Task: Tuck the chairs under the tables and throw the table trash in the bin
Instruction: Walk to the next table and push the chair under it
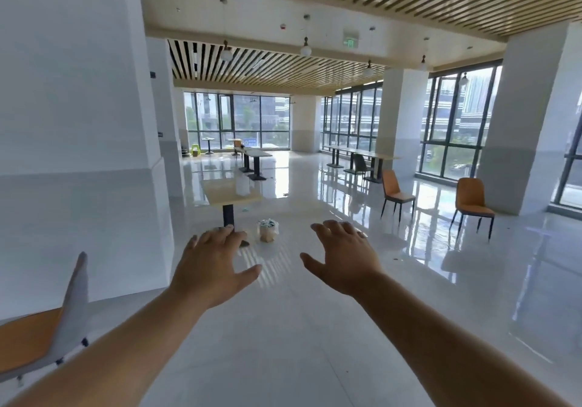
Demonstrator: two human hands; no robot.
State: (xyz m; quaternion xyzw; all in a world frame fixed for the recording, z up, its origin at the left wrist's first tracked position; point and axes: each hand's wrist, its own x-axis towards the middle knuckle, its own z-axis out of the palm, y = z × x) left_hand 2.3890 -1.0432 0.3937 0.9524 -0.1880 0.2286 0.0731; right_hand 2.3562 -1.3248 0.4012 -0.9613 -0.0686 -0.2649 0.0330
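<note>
Dead ahead at twelve o'clock, the small tan bin with a clear plastic liner [268, 232] stands on the glossy white floor [315, 328]. It sits just beside the black pedestal of the square pale-wood table [220, 195] at eleven, handy, I'd say, for whatever comes off that top. And there's a clear plastic item [242, 185] on the table, too blurred to name but likely the trash.

Now the chairs, and they're scattered! An orange-seated chair with a grey back [47, 328] is close in at eight o'clock, well apart from any table. One orange padded chair on thin black legs [393, 191] stands at two o'clock and a second orange chair [474, 198] at three, both loose in the open. A dark chair [359, 164] stands near the long window-side table [362, 154] at one.

Both arms reach straight forward, palms down. The left hand [211, 268] and right hand [343, 258] have fingers spread and thumbs out. They're empty, gripping nothing, and look poised for the table ahead.
</note>
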